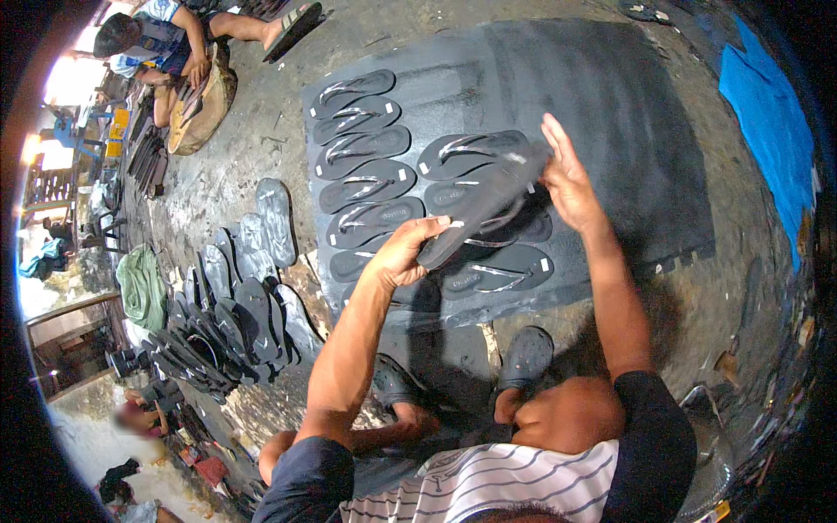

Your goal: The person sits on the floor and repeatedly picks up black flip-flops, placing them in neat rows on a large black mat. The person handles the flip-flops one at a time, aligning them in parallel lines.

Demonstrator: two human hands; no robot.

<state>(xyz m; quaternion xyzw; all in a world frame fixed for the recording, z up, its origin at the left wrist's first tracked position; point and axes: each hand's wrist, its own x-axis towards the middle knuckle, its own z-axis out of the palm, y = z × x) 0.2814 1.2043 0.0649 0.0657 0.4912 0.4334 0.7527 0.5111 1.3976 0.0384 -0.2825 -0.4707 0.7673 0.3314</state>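
Note:
My left hand (404, 253) grips one end of a dark flip-flop (484, 209), thumb on top. The flip-flop is held tilted above the mat and is slightly blurred. At its far end is my right hand (568, 185), fingers stretched out and the palm side near the sole; whether it touches is hard to tell. Underneath, black flip-flops with thong straps lie on a dark grey mat (628, 113). One column runs down the left, including a flip-flop (366, 185); a second column includes a flip-flop (497, 270) nearest me. The held one partly hides that second column.
Many loose soles (253, 322) stand packed together on the floor left of the mat. A green cloth (141, 286) lies beyond them. At the upper left another person (161, 44) sits working at a round wooden block (214, 109). A blue sheet (763, 131) lies at the far right.

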